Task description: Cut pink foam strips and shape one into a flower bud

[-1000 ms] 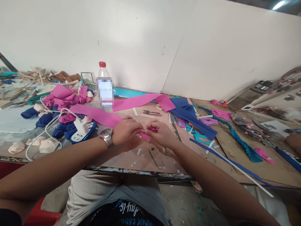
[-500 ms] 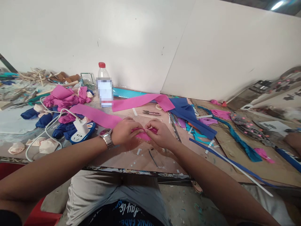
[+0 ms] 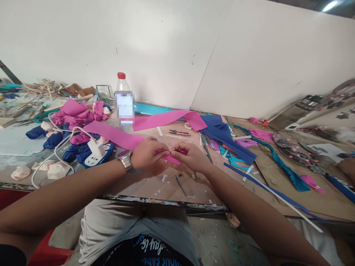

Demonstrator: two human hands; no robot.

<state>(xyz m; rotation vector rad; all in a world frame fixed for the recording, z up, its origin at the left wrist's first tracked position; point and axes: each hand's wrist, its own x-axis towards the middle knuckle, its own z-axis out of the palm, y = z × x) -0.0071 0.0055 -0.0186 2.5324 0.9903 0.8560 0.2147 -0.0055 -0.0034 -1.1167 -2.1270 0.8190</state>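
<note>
A red-capped bottle [image 3: 122,84] stands upright, blurred lower down, contents unclear. The left hand [image 3: 145,153] pinches pink material [image 3: 172,160] above the worktop [image 3: 149,186]; shirt [image 3: 151,245] lettering shows "day". The right hand's [image 3: 189,156] grip pinches the material's other side. Farther right tilts a grey tumbler [image 3: 292,113].

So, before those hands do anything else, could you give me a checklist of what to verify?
1. Left hand gripping the pink piece: ok, pinched.
2. Right hand gripping it too: ok, close beside the left.
3. Pink piece separate from the pink strip behind the left hand: cannot tell, the hand hides it.
4. Snips apart from the hands: ok, lying beyond them.
5. Table free of scraps: not ok, a white scrap lies there.
6. Bottle upright: ok.
</note>
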